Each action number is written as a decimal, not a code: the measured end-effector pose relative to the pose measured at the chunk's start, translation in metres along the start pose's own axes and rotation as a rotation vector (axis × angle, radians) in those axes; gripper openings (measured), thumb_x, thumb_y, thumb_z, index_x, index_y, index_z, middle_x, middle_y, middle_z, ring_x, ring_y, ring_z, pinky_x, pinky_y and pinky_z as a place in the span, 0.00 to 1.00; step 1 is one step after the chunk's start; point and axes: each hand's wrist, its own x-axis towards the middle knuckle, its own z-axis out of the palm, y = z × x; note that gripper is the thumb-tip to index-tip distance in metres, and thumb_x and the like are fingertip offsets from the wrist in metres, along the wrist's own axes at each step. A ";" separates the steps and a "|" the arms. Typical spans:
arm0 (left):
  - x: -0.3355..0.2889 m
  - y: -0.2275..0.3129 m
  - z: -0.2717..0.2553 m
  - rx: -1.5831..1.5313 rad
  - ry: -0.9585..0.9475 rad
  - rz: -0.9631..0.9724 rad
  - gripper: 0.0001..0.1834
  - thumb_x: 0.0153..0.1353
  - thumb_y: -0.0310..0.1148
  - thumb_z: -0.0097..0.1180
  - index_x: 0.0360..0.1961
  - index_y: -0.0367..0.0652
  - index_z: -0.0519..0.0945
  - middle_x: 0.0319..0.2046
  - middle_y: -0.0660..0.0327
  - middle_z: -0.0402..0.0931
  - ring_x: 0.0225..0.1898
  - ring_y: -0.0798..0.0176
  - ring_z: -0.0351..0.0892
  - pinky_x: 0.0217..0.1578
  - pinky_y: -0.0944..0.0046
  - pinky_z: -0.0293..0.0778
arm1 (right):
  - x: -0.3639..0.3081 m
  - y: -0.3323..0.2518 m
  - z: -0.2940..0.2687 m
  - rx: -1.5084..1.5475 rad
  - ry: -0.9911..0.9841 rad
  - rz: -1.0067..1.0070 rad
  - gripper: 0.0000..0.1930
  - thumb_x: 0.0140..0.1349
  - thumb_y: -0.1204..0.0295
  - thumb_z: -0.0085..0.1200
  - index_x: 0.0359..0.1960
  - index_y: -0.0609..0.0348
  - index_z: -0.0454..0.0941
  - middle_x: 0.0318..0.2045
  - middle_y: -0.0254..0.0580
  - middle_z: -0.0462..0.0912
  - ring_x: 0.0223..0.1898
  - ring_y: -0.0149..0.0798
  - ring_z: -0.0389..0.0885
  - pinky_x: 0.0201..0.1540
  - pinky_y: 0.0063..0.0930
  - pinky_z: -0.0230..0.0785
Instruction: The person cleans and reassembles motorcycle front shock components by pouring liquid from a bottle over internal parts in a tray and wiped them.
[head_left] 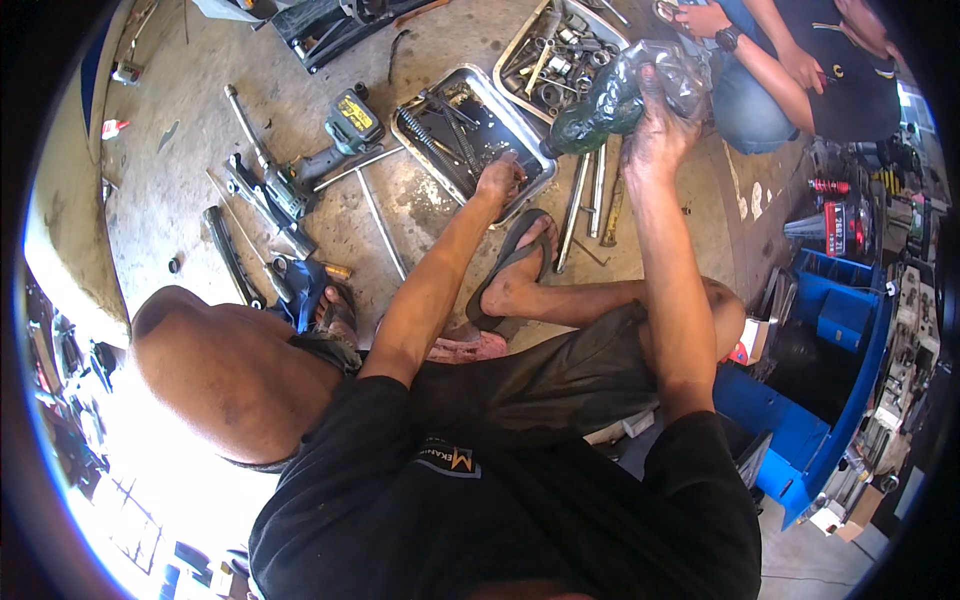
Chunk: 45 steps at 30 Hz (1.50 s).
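My right hand (662, 138) is wrapped round a dark green, crumpled plastic bottle (605, 108). The bottle is tilted, its neck pointing down and left over the near right side of a metal tray (548, 178). Inside that tray are dark liquid, long coil springs (425, 140) and other slim metal parts. My left hand (500, 180) is at the tray's near side, fingers curled together. Whatever it may hold is too small and hidden to make out. No stream from the bottle's mouth can be made out.
Another tray (503, 72) full of metal parts and tools sits behind. Left lie a green cordless power tool (352, 122), a T-handle wrench (380, 222) and dark metal parts. Metal bars (572, 215) lie near my sandal. A person (765, 75) crouches at upper right; a blue cabinet (800, 430) stands right.
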 end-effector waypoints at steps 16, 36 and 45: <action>-0.016 0.010 0.006 -0.459 -0.249 0.062 0.14 0.64 0.18 0.42 0.51 0.26 0.65 0.41 0.45 0.76 0.45 0.50 0.79 0.49 0.55 0.80 | -0.006 -0.005 0.005 0.015 -0.042 0.016 0.23 0.47 0.76 0.71 0.46 0.59 0.76 0.41 0.36 0.81 0.41 0.31 0.78 0.50 0.27 0.70; 0.018 -0.012 -0.013 -0.353 -0.352 -0.024 0.07 0.67 0.32 0.45 0.36 0.46 0.76 0.26 0.64 0.72 0.24 0.68 0.70 0.22 0.70 0.69 | -0.012 -0.005 0.011 0.008 -0.063 0.038 0.22 0.47 0.78 0.70 0.46 0.60 0.76 0.41 0.36 0.81 0.41 0.29 0.78 0.49 0.25 0.70; -0.006 -0.001 0.007 -0.296 -0.220 0.049 0.14 0.71 0.29 0.40 0.52 0.30 0.68 0.44 0.49 0.76 0.45 0.55 0.79 0.45 0.61 0.81 | -0.019 -0.003 0.015 -0.013 -0.100 0.021 0.22 0.49 0.76 0.70 0.46 0.59 0.76 0.42 0.36 0.82 0.42 0.30 0.78 0.50 0.25 0.69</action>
